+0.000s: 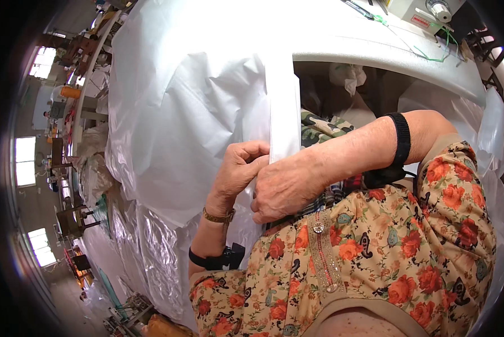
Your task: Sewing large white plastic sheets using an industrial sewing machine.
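Observation:
My left hand (238,171) wears a bracelet-like watch (218,215) and is closed, its thumb and finger pinching the edge of a white sheet-like material (207,106). Right beside it, my right hand (288,188) has its fingers curled at the lower end of a long white strip (282,106), which runs down over the front of the table. The two hands meet at that edge, and my right hand's fingertips are partly hidden. Whether the white material is cloth or film is hard to tell under the glare.
A white table (370,50) stretches ahead, with a cut-out on its near side. At the far right stands a pale machine (426,14) with a knob, near green thread (445,48). Clear plastic sheeting (154,253) hangs at left, beside a cluttered workshop.

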